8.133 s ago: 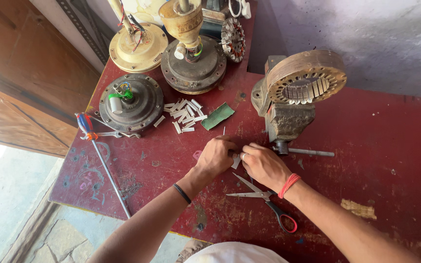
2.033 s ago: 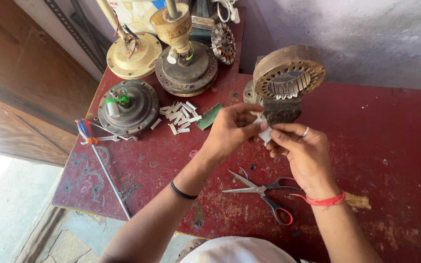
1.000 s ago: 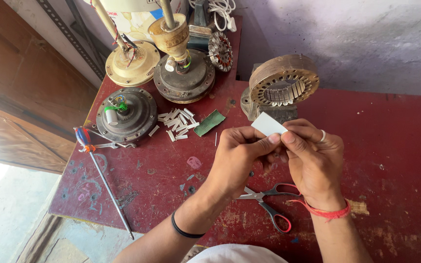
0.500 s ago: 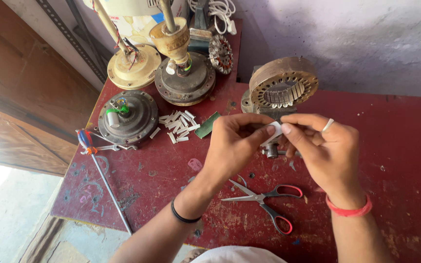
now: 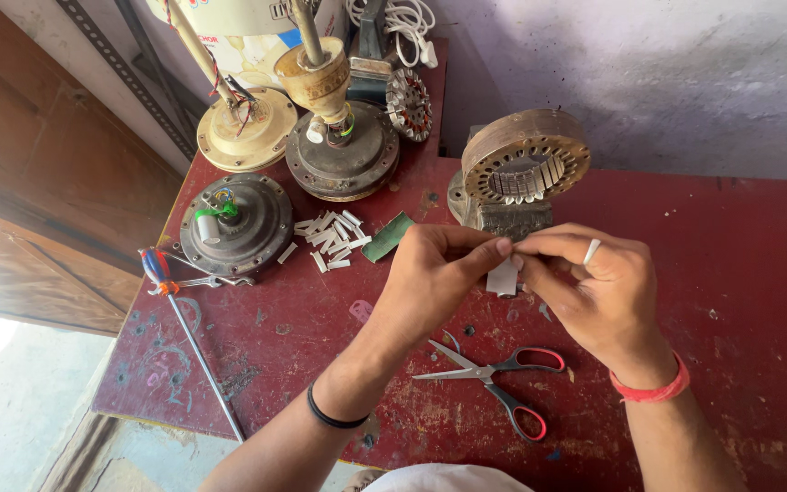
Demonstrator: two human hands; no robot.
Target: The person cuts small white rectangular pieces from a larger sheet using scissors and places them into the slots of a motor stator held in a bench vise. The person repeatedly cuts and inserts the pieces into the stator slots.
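**Both hands pinched a small white strip above the red bench**

While the two hands met over the middle of the red bench (image 5: 740, 273), the left hand (image 5: 434, 273) and the right hand (image 5: 598, 292) each pressed thumb and forefinger together on the top edge of a small white strip (image 5: 503, 278), which hung down between them, clear of the bench. At twelve o'clock from the strip stood a slotted metal stator ring (image 5: 526, 164), tilted on its gripped base. At six o'clock lay red-handled scissors (image 5: 494, 374), blades open. At ten o'clock sat a heap of small white pieces (image 5: 330, 241) and a green scrap (image 5: 387, 237), with a dark round motor housing (image 5: 234, 223) farther out at nine. A screwdriver (image 5: 184, 337) lay near the bench's left edge.
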